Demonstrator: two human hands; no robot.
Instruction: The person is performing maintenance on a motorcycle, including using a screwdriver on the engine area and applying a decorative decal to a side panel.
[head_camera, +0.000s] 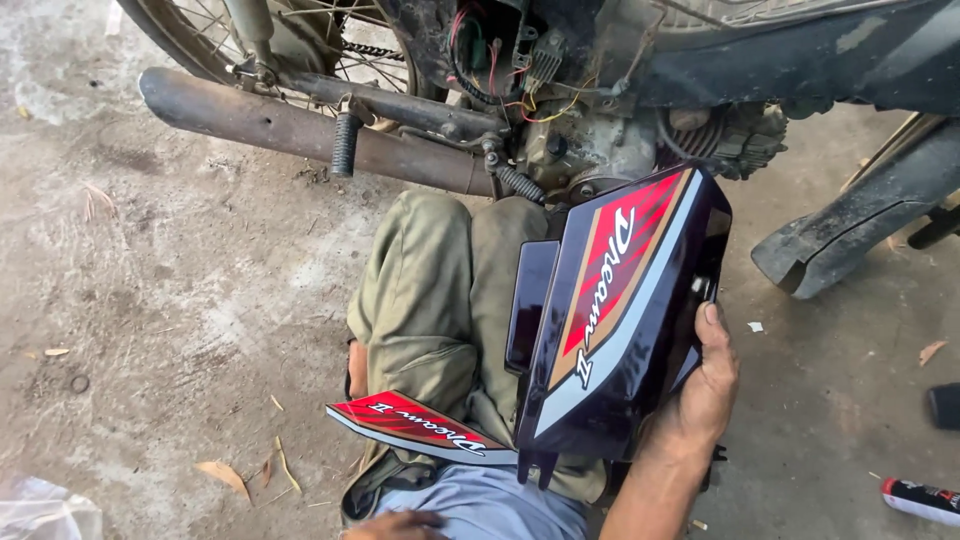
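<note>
Side panel (610, 310), glossy dark with red stripes, rests on the knees beside the motorbike (600, 90), right hand (705, 385) clamped on its edge. Left hand (395, 524) barely shows, fingers can't tell. Looks like fitting stage; next needs lining it up to the frame.

Right hand (705, 385) gripping glossy dark side panel (615, 310) with red stripes, motorcycle engine (590, 150) behind, concrete floor (180, 290)

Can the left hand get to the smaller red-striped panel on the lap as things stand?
Probably yes. The left hand rests empty at the waist, just below the smaller red-striped panel, with nothing between them. The right hand holds the large side cover, clear of that path.
</note>
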